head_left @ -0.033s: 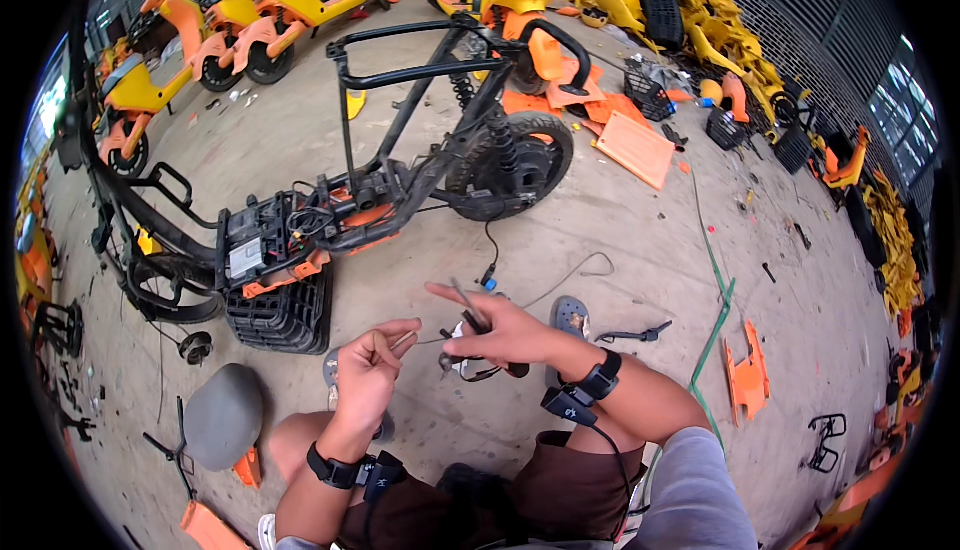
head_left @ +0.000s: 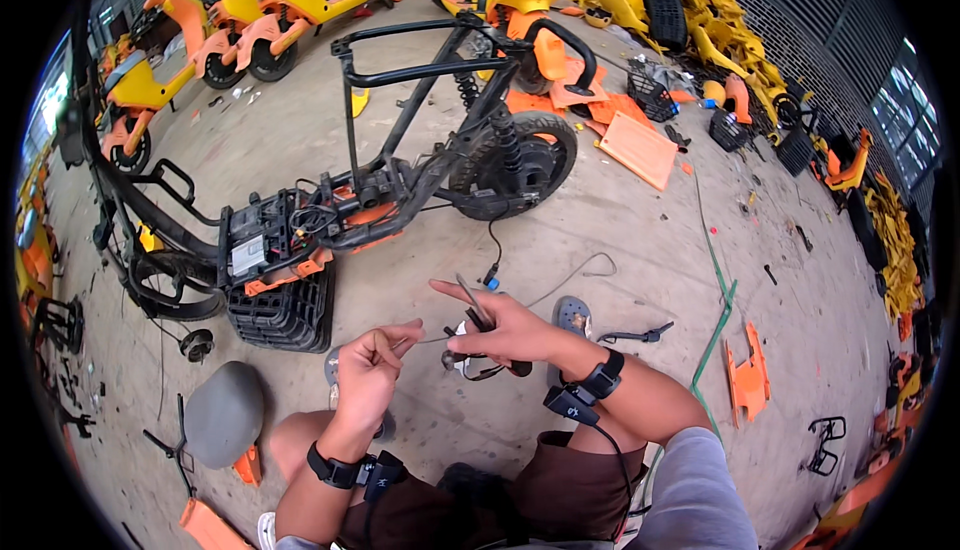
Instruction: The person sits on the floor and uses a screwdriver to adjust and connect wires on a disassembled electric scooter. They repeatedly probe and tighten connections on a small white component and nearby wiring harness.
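The right hand [head_left: 510, 332] grips black-handled pliers [head_left: 478, 322], jaws up, closed around the handles. The left hand [head_left: 368, 368] pinches a thin wire [head_left: 425, 342] running to the tool. Just beyond them, a stripped black scooter frame [head_left: 400, 185] stands on the concrete floor [head_left: 650, 240], a grey seat [head_left: 224, 414] near the left knee. Orange panels [head_left: 640, 148] lie scattered farther off.

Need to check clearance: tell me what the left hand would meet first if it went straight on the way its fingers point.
Probably the right hand and the small wired part it holds; the left hand points right at them. Depth is unclear.
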`<action>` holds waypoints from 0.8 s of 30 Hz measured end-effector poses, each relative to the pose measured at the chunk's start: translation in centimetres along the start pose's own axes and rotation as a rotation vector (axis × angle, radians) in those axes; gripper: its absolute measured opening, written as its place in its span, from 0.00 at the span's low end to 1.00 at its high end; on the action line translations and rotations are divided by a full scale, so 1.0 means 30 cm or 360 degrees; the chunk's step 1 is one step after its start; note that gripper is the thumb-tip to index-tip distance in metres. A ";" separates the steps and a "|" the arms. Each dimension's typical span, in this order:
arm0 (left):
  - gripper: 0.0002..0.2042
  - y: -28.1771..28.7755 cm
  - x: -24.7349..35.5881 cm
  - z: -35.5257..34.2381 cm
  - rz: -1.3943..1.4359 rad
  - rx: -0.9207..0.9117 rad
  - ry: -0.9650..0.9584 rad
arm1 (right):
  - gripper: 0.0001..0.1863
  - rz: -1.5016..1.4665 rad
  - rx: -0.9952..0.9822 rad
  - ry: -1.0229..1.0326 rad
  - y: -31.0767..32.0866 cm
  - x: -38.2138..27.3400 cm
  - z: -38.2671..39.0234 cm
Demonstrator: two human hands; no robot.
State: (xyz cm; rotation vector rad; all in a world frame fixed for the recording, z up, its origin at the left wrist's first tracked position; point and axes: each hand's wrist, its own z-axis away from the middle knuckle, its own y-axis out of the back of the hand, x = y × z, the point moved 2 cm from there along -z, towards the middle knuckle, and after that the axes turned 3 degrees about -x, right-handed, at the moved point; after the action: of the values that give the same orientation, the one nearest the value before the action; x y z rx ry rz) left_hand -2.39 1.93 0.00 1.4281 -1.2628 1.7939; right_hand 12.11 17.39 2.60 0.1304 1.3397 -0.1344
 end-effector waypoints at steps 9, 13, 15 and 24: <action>0.16 0.042 -0.010 -0.002 -0.0176 0.0021 0.0101 | 0.43 0.0277 -0.0424 0.0110 -0.111 0.084 -0.040; 0.16 0.028 -0.037 -0.012 -0.0076 0.0089 0.0052 | 0.43 0.0189 -0.0263 0.0257 -0.079 0.075 -0.043; 0.16 0.013 -0.038 -0.019 -0.0044 0.0112 0.0045 | 0.44 0.0165 -0.0262 0.0174 -0.062 0.055 -0.013; 0.14 -0.057 -0.062 -0.046 -0.0218 0.0071 0.0190 | 0.46 0.0076 -0.0421 0.0127 -0.057 0.113 0.059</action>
State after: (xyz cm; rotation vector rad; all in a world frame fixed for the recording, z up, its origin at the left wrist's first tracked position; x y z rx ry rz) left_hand -1.01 4.17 -1.16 1.3748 -1.0453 1.7963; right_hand 14.27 15.33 -0.34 -0.0567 1.4205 0.0896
